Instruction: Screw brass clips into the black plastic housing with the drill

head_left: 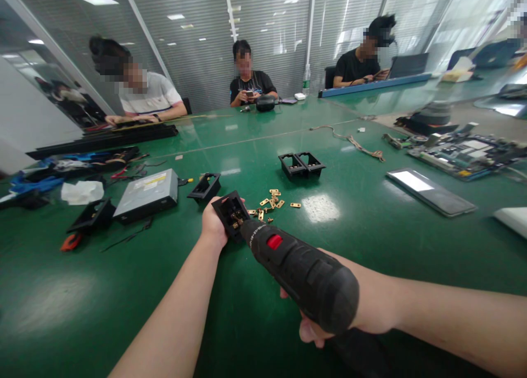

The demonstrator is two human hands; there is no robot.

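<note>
My left hand (214,224) grips a black plastic housing (228,209) by its left side, tilted so that its open side faces me. Brass-coloured parts show inside it. In my right hand (317,317) is a black cordless drill (302,271) with a red switch on top. The drill's tip reaches into the housing; the exact contact point is hidden by the chuck. Just beyond, small brass plates (272,201) and screws lie loose on the green table (255,139). Another black housing (206,187) sits to the left, and a joined pair of housings (302,165) stands farther back.
At left are a grey metal drive (148,194), another black housing (93,216), white tissue (82,192) and an orange-red ring-shaped item (71,242). A phone (430,191), a circuit board (469,153) and a cord (358,145) lie at right. Three people sit across the table.
</note>
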